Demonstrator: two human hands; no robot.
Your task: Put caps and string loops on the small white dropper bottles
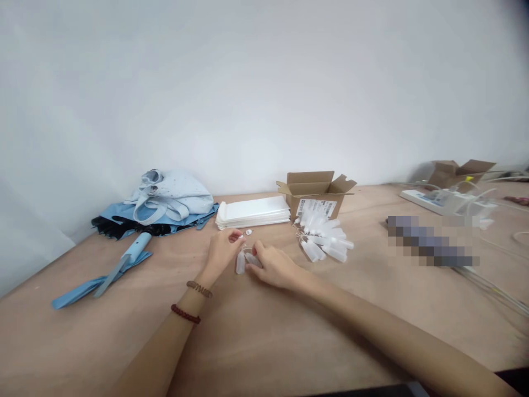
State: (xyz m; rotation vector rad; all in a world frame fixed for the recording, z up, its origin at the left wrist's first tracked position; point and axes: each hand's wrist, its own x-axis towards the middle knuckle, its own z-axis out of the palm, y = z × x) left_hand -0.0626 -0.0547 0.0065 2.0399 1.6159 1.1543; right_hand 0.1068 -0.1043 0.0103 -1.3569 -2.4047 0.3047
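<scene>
My left hand (221, 251) hovers over the wooden table (264, 331), fingers curled in a pinch on a tiny white cap. A small translucent plastic bottle (240, 263) stands upright between my two hands. My right hand (273, 266) rests on the table with its fingers closed on another small translucent bottle (251, 258) lying on its side. A tiny white cap (248, 232) lies just beyond my left fingertips. A heap of several small white bottles (324, 237) is to the right of my hands.
A stack of white packets (253, 212) and an open cardboard box (316, 193) stand behind the hands. A pale bag (167, 196) on blue cloth and a blue umbrella (119, 264) lie at the left. Another box (458, 172) and a white device (438, 201) sit far right.
</scene>
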